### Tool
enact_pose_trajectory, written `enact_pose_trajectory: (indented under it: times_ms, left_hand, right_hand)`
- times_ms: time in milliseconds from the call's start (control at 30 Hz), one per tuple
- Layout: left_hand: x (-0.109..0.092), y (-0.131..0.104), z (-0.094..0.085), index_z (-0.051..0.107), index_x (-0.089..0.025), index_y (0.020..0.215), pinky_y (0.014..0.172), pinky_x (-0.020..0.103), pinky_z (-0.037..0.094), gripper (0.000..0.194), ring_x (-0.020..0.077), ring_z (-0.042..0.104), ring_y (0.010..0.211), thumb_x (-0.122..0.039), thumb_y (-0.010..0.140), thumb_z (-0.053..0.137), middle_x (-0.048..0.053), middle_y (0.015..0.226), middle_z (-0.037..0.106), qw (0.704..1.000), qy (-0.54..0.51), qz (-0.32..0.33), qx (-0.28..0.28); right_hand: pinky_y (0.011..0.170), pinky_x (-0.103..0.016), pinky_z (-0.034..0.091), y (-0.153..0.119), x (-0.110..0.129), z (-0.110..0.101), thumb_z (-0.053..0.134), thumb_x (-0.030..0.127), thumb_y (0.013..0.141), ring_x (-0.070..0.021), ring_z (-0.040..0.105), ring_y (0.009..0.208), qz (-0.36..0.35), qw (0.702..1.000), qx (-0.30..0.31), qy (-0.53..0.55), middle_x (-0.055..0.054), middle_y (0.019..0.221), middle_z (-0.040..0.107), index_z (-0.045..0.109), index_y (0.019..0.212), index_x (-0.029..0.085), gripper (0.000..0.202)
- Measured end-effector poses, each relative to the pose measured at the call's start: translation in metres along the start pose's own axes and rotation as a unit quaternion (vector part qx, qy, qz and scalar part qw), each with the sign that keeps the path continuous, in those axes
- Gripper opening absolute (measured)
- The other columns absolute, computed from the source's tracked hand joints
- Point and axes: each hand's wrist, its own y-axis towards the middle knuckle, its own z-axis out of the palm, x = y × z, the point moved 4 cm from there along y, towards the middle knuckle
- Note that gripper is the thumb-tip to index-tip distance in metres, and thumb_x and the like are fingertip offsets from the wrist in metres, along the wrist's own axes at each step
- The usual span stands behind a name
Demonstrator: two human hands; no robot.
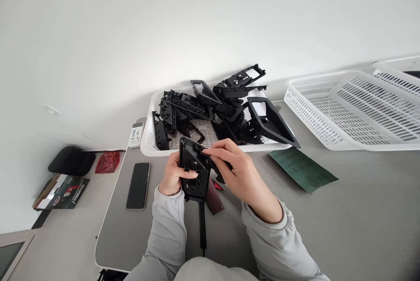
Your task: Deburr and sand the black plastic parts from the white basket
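Note:
My left hand (173, 177) is closed around a black plastic trim part (194, 165), its thumb lying across the clips on the inner side. The part stands nearly upright, with a narrow black strip (202, 226) hanging down below it. My right hand (234, 169) is closed, with the fingertips pressed at the part's upper right edge. Something dark shows beneath those fingers, and I cannot make out what it is. Under the hands a dark reddish-brown strip (215, 200) lies on the grey table (328, 228).
Beyond the hands, a white plastic basket (149, 143) holds several black trim parts (241, 80). Another white basket (331, 138) stands to the right. A dark green sheet (303, 169) lies nearer me. On the left are a phone (138, 185) and a small white box (135, 135).

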Motion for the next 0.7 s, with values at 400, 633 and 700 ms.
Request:
enact_pose_trajectory:
  times_ms: [400, 633, 700]
  left_hand:
    - [-0.005, -0.002, 0.011, 0.070, -0.014, 0.071, 0.061, 0.027, 0.049, 0.030, 0.0163, 0.061, 0.062, -0.015, 0.044, 0.083, -0.001, 0.066, 0.068, 0.994, 0.093, -0.014, 0.059]
    - [-0.007, -0.002, 0.011, 0.070, -0.015, 0.071, 0.061, 0.026, 0.048, 0.028, 0.0145, 0.059, 0.062, -0.015, 0.045, 0.082, -0.002, 0.066, 0.067, 0.993, 0.114, -0.009, 0.033]
    - [-0.006, -0.001, 0.011, 0.070, -0.015, 0.070, 0.061, 0.025, 0.048, 0.027, 0.0142, 0.059, 0.061, -0.014, 0.045, 0.082, -0.002, 0.065, 0.067, 0.993, 0.113, -0.010, 0.034]
  right_hand:
    - [0.074, -0.036, 0.056, -0.001, -0.010, -0.002, 0.045, 0.015, 0.092, -0.0204, 0.063, 0.083, 0.022, 0.996, -0.011, -0.081, -0.009, 0.089, 0.061, 0.071, 0.097, 0.020, 0.027]
    - [0.073, -0.035, 0.057, -0.002, -0.009, 0.005, 0.045, 0.016, 0.092, -0.0192, 0.063, 0.082, -0.001, 0.998, 0.017, -0.060, -0.008, 0.090, 0.062, 0.072, 0.097, 0.021, 0.028]
    - [0.073, -0.036, 0.056, -0.002, -0.015, 0.005, 0.045, 0.015, 0.092, -0.0199, 0.063, 0.081, 0.010, 0.997, 0.010, -0.077, -0.008, 0.088, 0.062, 0.072, 0.098, 0.021, 0.029]
